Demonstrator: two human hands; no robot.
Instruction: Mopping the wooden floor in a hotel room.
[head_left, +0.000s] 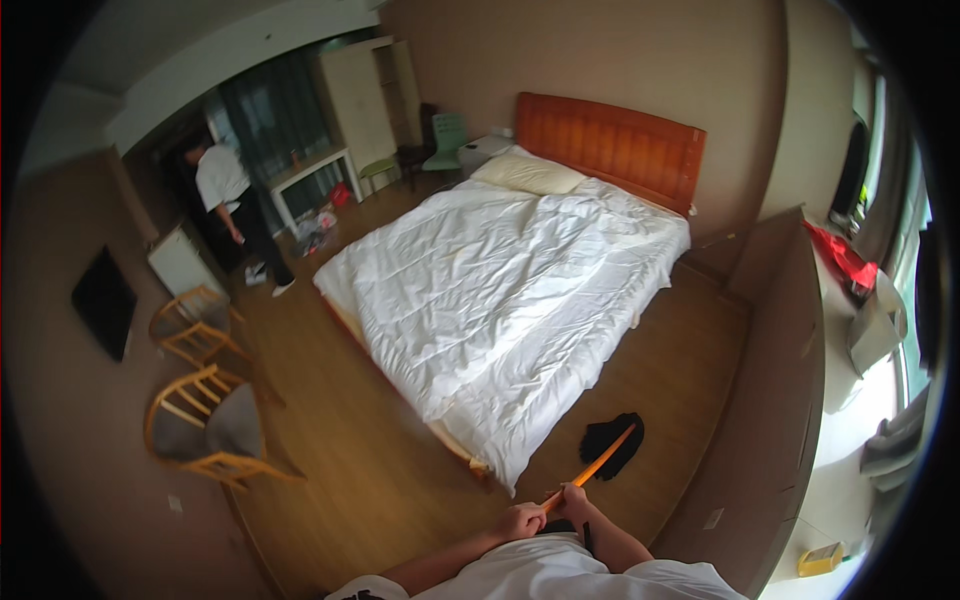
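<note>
Both my hands are closed around the orange handle of a mop (606, 459). My left hand (525, 519) grips near the upper end, close to my body. Just beyond it, my right hand (573, 499) holds the shaft lower down. The dark mop head (600, 442) lies spread on the wooden floor between the bed and the low wall at the right. The bed (480, 300) carries a rumpled white cover and a pale pillow (529, 174), with a wooden headboard (611, 146) behind.
Two wooden chairs (210, 420) stand at the left. Another person (225, 180) stands beyond the bed's foot, near a white table (311, 171) with bags (315, 231) on the floor. A ledge (832, 450) with a yellow container (820, 559) runs along the right.
</note>
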